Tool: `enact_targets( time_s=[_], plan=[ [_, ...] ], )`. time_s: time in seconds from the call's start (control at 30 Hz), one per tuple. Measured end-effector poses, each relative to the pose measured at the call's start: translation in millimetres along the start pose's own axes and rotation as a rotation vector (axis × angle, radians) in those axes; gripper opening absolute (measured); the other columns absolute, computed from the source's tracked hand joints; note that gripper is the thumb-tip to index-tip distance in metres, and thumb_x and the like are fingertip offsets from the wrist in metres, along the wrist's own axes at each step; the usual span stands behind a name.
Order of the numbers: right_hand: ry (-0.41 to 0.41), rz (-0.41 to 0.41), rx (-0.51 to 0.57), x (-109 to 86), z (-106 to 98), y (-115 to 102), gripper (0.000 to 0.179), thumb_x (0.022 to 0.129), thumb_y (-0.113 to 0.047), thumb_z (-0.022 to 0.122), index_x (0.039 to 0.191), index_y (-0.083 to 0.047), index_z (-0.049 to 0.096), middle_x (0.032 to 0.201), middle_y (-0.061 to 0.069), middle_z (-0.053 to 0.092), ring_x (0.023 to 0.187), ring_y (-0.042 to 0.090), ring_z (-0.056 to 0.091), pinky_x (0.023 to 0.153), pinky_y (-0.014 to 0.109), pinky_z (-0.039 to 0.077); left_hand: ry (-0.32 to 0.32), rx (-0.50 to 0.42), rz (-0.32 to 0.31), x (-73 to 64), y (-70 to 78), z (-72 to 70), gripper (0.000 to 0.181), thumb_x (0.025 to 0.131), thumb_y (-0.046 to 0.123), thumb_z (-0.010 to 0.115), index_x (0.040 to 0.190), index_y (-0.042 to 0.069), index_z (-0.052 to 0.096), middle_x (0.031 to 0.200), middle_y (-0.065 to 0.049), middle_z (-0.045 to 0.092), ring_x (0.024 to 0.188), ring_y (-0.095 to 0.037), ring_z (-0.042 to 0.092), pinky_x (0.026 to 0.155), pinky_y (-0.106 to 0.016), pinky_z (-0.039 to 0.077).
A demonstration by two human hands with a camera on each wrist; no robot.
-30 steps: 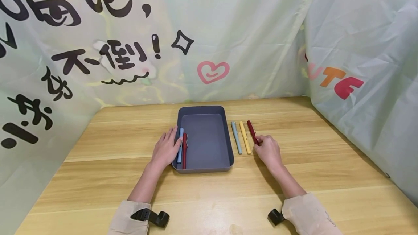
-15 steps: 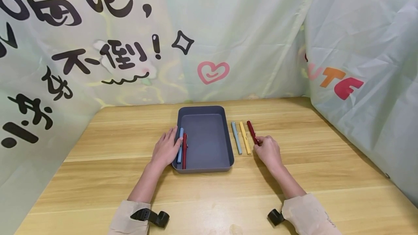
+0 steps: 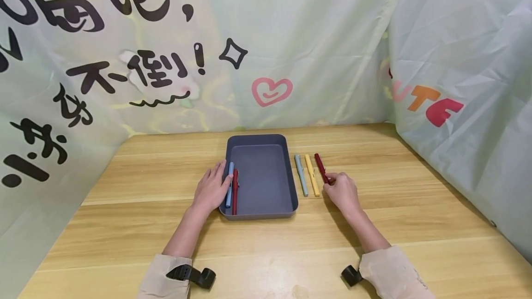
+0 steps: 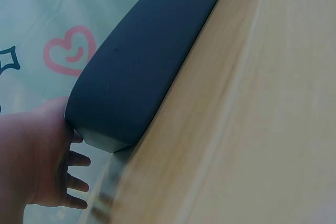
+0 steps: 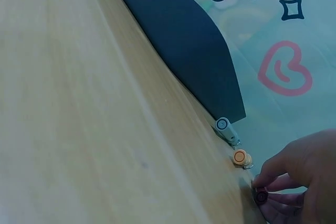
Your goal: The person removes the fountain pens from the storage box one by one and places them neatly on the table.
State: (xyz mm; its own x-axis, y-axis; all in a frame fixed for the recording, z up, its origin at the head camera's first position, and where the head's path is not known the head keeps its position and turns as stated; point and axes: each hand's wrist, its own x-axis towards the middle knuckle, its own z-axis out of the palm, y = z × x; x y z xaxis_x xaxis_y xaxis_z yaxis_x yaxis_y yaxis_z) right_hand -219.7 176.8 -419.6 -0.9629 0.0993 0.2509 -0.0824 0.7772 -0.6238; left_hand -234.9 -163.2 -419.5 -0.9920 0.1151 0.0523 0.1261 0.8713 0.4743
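My left hand (image 3: 210, 189) rests at the left wall of the dark grey tray (image 3: 266, 217), fingers extended and thumb over the rim. Inside the tray, along that side, lie a blue pen (image 3: 229, 193) and a red pen (image 3: 234, 197) with a clip; the thumb is at the blue one, and I cannot tell whether it touches. On the table right of the tray, my right hand (image 3: 342, 193) pinches the near part of a dark red pen (image 3: 319, 164). In the right wrist view, that pen's round end (image 5: 261, 196) shows between fingers and thumb.
Between the tray and my right hand, a light blue pen (image 3: 301, 175) and a yellow pen (image 3: 311, 175) lie side by side on the wooden table (image 3: 266, 253). Printed fabric (image 3: 324, 50) hangs behind and at both sides. Each wrist bears a black camera (image 3: 351, 276).
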Motion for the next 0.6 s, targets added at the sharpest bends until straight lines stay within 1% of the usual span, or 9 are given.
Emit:
enact_targets(
  time_s=[0.1, 0.17, 0.4, 0.6],
  plan=[
    [-0.023, 0.008, -0.001, 1.2, -1.6, 0.5, 0.032, 0.075, 0.003, 0.063, 0.106, 0.01, 0.064, 0.085, 0.017, 0.061, 0.072, 0.027, 0.054, 0.058, 0.033, 0.043, -0.008, 0.006, -0.003, 0.6, -0.6, 0.6, 0.059, 0.099, 0.039, 0.031, 0.149, 0.011, 0.014, 0.149, -0.017, 0.019, 0.132, -0.043, 0.016, 0.104, -0.055, 0.015],
    [-0.042, 0.018, 0.006, 2.1, -3.0, 1.4, 0.033, 0.075, 0.002, 0.063, 0.107, 0.009, 0.064, 0.085, 0.017, 0.063, 0.072, 0.026, 0.055, 0.058, 0.033, 0.043, -0.01, 0.002, -0.004, 0.6, -0.4, 0.6, 0.06, 0.099, 0.041, 0.031, 0.149, 0.012, 0.014, 0.149, -0.017, 0.019, 0.132, -0.043, 0.016, 0.104, -0.055, 0.016],
    [-0.137, 0.044, 0.047, 6.8, -8.7, 3.7, 0.034, 0.078, 0.0, 0.066, 0.111, 0.007, 0.062, 0.084, 0.014, 0.065, 0.06, 0.017, 0.056, 0.052, 0.029, 0.045, -0.009, 0.004, 0.005, 1.3, 0.1, -0.9, 0.06, 0.099, 0.041, 0.031, 0.149, 0.011, 0.014, 0.149, -0.018, 0.019, 0.131, -0.044, 0.017, 0.104, -0.056, 0.016],
    [-0.18, 0.047, 0.074, 7.6, -11.8, 4.4, 0.033, 0.08, -0.003, 0.066, 0.112, 0.006, 0.062, 0.083, 0.012, 0.065, 0.061, 0.016, 0.059, 0.054, 0.029, 0.046, -0.013, -0.005, -0.007, 0.8, -0.1, -0.9, 0.06, 0.099, 0.04, 0.031, 0.149, 0.011, 0.015, 0.149, -0.016, 0.019, 0.132, -0.043, 0.015, 0.104, -0.056, 0.015]
  ],
)
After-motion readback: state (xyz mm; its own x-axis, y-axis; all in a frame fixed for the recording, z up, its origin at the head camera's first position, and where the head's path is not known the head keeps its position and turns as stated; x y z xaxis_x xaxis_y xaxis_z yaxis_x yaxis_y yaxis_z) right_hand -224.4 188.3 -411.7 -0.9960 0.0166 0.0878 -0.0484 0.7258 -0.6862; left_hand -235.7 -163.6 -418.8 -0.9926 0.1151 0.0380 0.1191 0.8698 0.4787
